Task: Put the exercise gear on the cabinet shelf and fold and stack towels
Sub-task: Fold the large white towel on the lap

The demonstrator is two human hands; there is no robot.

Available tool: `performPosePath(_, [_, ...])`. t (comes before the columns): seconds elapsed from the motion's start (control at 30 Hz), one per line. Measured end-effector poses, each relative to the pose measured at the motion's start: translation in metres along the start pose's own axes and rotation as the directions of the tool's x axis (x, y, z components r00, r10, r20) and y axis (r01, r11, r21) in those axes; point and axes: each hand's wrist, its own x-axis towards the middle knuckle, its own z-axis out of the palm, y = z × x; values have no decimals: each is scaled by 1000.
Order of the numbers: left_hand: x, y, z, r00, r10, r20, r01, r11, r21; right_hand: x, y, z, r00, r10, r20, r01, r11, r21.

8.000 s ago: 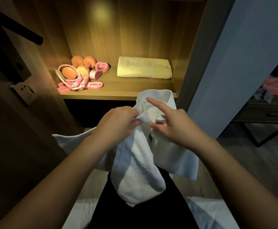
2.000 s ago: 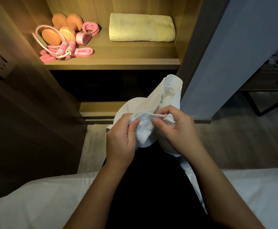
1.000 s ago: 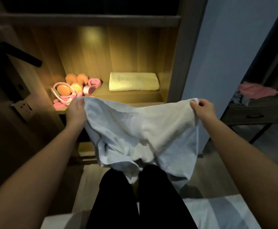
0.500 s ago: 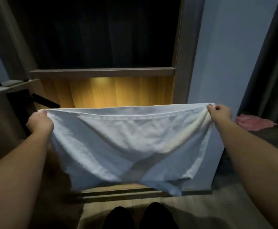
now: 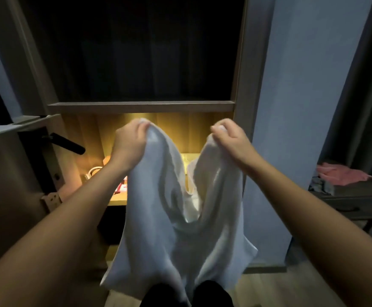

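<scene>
Both hands had drawn inward since half a second before, left hand (image 5: 129, 141) and right hand (image 5: 229, 138) each gripped a top corner, white terry-cloth towel (image 5: 180, 229) hung doubled, sagging between them before the lit wooden cabinet shelf (image 5: 116, 201).

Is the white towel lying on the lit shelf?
No, the left hand and right hand each grip a top corner of the white towel, which hangs in the air.
</scene>
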Motion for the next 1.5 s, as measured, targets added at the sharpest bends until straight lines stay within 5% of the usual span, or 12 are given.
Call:
performPosePath(0.17, [-17, 52, 10, 918, 94, 385, -75, 995, -65, -41, -45, 21, 902, 58, 428, -57, 998, -14])
performPosePath(0.27, [-41, 49, 12, 876, 95, 473, -29, 989, -146, -63, -35, 24, 909, 145, 392, -183, 981, 62])
performPosePath(0.4, [-84, 23, 14, 875, -16, 484, 212, 911, -354, -83, -17, 30, 934, 254, 252, -302, 936, 178])
performPosePath(0.53, [-162, -37, 22, 747, -122, 653, 341, 914, -220, -89, 3, 28, 930, 348, 114, -366, 903, 226])
performPosePath(0.67, [-238, -94, 38, 737, -319, 595, 349, 935, 69, -88, 12, 28, 930, 364, 42, -364, 905, 222])
performPosePath(0.8, [-273, -134, 43, 643, -486, 592, 439, 867, 234, -89, 15, 35, 924, 380, 49, -380, 892, 244])
performPosePath(1.13, [-315, -197, 13, 397, -776, 490, 721, 594, 357, -88, 17, 37, 907, 422, 12, -413, 883, 222])
performPosePath(1.23, [-281, -182, 15, 505, -755, 418, 734, 630, 252, -89, 11, 43, 923, 383, 39, -383, 903, 194])
performPosePath(1.4, [-171, -85, 13, 832, -435, 344, 539, 778, -323, -93, -6, 64, 942, 302, 148, -325, 931, 168])
performPosePath(1.5, [-129, -28, 3, 900, -210, 381, 383, 799, -463, -97, -12, 70, 945, 256, 203, -291, 942, 166])
